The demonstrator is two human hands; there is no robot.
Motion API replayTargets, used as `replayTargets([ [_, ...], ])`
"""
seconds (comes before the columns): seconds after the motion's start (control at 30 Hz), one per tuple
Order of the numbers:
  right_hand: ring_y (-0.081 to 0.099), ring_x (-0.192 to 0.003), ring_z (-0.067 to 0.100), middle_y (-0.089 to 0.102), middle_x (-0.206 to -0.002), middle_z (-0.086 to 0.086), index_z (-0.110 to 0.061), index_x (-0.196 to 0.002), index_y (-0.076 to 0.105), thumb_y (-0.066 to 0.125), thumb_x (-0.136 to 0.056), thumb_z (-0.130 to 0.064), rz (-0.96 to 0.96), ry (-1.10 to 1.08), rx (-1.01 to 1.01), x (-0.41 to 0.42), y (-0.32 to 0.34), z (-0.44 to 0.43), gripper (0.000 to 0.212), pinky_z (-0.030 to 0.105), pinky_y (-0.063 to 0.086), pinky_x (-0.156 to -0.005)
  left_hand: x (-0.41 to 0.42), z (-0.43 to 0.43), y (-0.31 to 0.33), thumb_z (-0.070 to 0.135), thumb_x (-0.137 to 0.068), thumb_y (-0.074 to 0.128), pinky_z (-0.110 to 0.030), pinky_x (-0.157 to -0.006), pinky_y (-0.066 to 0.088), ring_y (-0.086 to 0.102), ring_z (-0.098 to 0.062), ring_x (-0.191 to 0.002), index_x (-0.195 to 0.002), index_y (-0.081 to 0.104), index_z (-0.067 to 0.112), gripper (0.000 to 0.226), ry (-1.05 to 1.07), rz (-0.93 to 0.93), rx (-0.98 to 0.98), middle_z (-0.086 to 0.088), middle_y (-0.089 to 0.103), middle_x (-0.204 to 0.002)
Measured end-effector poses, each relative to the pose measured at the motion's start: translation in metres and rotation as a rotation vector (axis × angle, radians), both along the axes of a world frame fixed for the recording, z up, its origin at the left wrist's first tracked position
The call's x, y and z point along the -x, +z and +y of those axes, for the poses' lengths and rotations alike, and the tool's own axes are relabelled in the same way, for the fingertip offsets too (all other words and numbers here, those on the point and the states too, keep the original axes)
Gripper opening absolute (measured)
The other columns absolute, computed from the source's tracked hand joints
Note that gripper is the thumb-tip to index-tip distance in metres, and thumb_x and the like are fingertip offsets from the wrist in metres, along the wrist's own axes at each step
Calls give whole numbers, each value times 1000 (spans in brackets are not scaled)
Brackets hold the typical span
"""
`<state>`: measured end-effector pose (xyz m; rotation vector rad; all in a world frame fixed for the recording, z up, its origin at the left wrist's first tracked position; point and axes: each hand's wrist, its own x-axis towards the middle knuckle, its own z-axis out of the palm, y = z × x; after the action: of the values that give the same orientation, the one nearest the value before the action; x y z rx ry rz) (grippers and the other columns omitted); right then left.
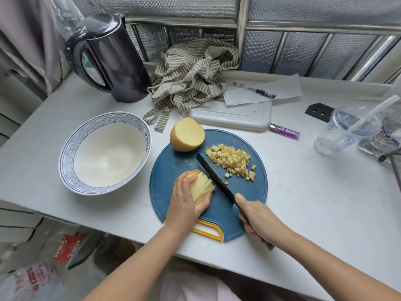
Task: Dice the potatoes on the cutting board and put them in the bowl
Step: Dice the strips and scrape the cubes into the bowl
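A round blue cutting board (191,164) with a yellow handle lies on the white table. My left hand (186,200) grips a potato piece (201,187) cut into strips, near the board's front left. My right hand (258,218) grips the handle of a dark knife (213,177), whose blade lies against the right ends of the strips. A pile of potato dice (233,161) sits on the board's right side. A halved potato (187,134) rests at the board's far edge. The white bowl (67,148) with a blue pattern stands left of the board, with nothing in it.
A black kettle (112,59) and a striped cloth (193,77) stand at the back. A white board (234,118) with papers and a pen, a purple lighter (285,131) and a plastic cup with a straw (345,131) lie to the right.
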<state>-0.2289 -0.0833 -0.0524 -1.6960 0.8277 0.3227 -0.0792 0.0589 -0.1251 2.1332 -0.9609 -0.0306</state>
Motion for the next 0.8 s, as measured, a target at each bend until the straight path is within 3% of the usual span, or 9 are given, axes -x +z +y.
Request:
replayTargets([
  [0.17, 34, -37, 10, 39, -44, -5, -13, -65, 39, 31, -97, -60, -37, -41, 29, 12, 6, 3, 58, 19, 33, -42, 2, 1, 2, 50, -76, 59, -13, -103, 24, 38, -12, -122, -123, 37, 22, 59, 0, 19, -17, 1, 32, -131],
  [0.33, 34, -34, 7, 37, -43, -6, -13, -64, 38, 30, -98, -59, -28, -21, 95, 7, 13, 10, 58, 16, 32, -42, 3, 3, 3, 53, -77, 55, -25, -104, 30, 37, -14, -125, -127, 40, 17, 63, 4, 28, -45, 0, 34, -133],
  [0.53, 34, -34, 6, 40, -50, -2, -14, -64, 39, 30, -97, -59, -13, -28, 135, 9, 8, 20, 57, 19, 36, -46, 2, 2, 1, 48, -82, 53, -16, -106, 23, 37, -16, -126, -125, 36, 22, 53, 9, 14, -34, -4, 37, -132],
  [0.8, 39, -42, 8, 43, -51, -3, -15, -62, 41, 28, -97, -60, -33, -68, 138, 5, 2, 33, 58, 28, 40, -59, 3, 3, 0, 44, -83, 50, -21, -107, 26, 37, -16, -126, -127, 38, 18, 52, 10, -4, -48, -4, 37, -132],
])
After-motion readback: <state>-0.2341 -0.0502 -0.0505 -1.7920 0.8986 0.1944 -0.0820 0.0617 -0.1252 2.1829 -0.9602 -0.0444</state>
